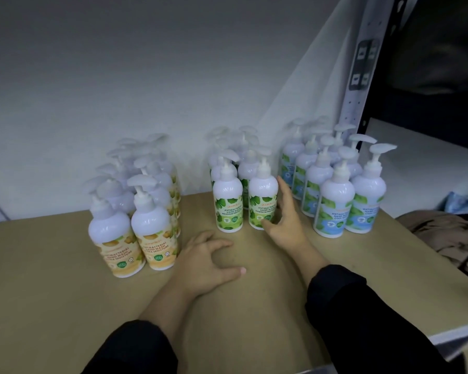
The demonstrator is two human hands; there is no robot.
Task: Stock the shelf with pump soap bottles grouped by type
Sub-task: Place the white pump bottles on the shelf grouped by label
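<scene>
Three groups of white pump soap bottles stand on the tan shelf board [52, 306]. Orange-labelled bottles [152, 233] are at the left, green-labelled bottles [229, 203] in the middle, blue-labelled bottles [333, 206] at the right. My right hand [285, 220] is spread beside the front right green bottle [262, 201], thumb at its base and fingers along its right side, not curled round it. My left hand [208, 263] rests on the board in front of the gap between the orange and green groups, fingers loosely bent, holding nothing.
A white wall backs the shelf. A perforated metal upright [354, 98] rises at the right behind the blue group. Beyond the shelf's right edge lie a beige bag [443, 233] and a blue packet [462, 203]. The shelf's front edge [457, 338] runs at the lower right.
</scene>
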